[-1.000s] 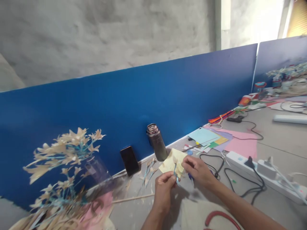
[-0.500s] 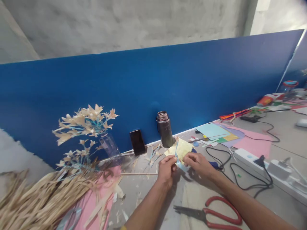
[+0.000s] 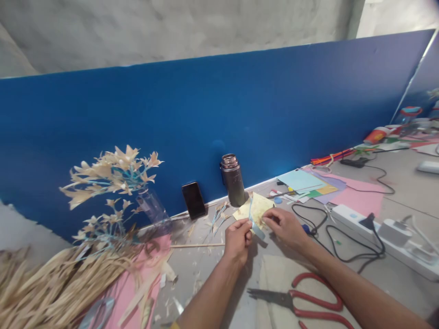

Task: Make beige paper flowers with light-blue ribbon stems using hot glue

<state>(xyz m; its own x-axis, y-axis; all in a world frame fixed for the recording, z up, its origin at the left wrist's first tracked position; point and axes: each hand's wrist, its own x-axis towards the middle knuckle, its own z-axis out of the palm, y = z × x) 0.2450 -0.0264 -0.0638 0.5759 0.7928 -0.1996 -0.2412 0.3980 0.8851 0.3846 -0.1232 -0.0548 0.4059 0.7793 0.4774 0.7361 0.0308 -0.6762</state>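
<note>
My left hand point(image 3: 238, 240) is closed in a pinch on a thin light-blue stem point(image 3: 250, 205). A wider pale-blue strip point(image 3: 258, 230) trails from its fingertips toward the lower right. My right hand point(image 3: 283, 226) is just to the right, thumb and fingertips pressed together over the yellow paper point(image 3: 262, 204); whatever they may hold is too small to make out. Below the hands lie red-handled scissors point(image 3: 291, 299), blades pointing left. Several small blue-stemmed flowers point(image 3: 217, 217) rest left of the paper.
Pale dried-leaf flowers point(image 3: 120, 169) lean from a clear vase point(image 3: 152, 208) at the left, above dried strips point(image 3: 68, 283). A phone point(image 3: 194, 200) and an uncapped flask point(image 3: 233, 180) stand by the blue partition point(image 3: 171, 119). A power strip point(image 3: 356, 224) with cables lies at the right.
My right hand has come away from the pale-blue strip and moved slightly up, leaving the strip's end loose. My left hand keeps its pinch on the stem. The view has shifted slightly.
</note>
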